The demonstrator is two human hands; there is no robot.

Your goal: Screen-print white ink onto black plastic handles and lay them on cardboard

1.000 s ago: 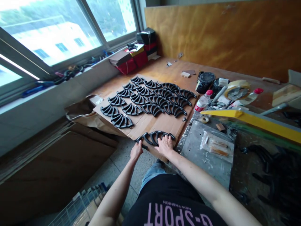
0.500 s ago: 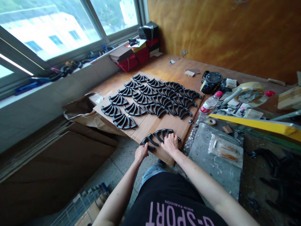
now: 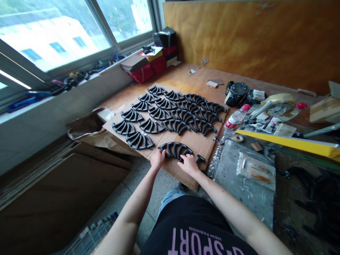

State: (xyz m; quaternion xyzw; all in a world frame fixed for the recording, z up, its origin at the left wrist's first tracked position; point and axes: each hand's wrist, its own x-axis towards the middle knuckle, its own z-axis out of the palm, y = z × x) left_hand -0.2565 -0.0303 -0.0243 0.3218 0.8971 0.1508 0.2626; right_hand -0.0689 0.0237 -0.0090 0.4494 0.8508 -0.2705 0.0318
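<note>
On a cardboard sheet (image 3: pixel 170 136) a short fan of black curved T-ended pieces (image 3: pixel 175 148) lies near the front edge, its pieces side by side. My left hand (image 3: pixel 158 158) is closed at the fan's left end, fingers on the outermost piece. At the right end, my right hand (image 3: pixel 189 164) has its fingers bent over the last piece, partly hiding it. A single loose black piece (image 3: pixel 201 158) lies just right of that hand. Farther back, several more fans of the same black pieces (image 3: pixel 159 113) lie in rows.
To the right stand a plastic bottle with a red cap (image 3: pixel 237 117), a black tub (image 3: pixel 237 94), a tape roll (image 3: pixel 238 138) and a yellow bar (image 3: pixel 289 140). Boxes (image 3: pixel 140 71) are stacked by the window. Brown paper (image 3: pixel 87 131) hangs off the left table edge.
Two separate groups of black pieces have come together into one continuous fan. My left hand has moved forward with the left group; my right hand has shifted slightly, uncovering the loose piece.
</note>
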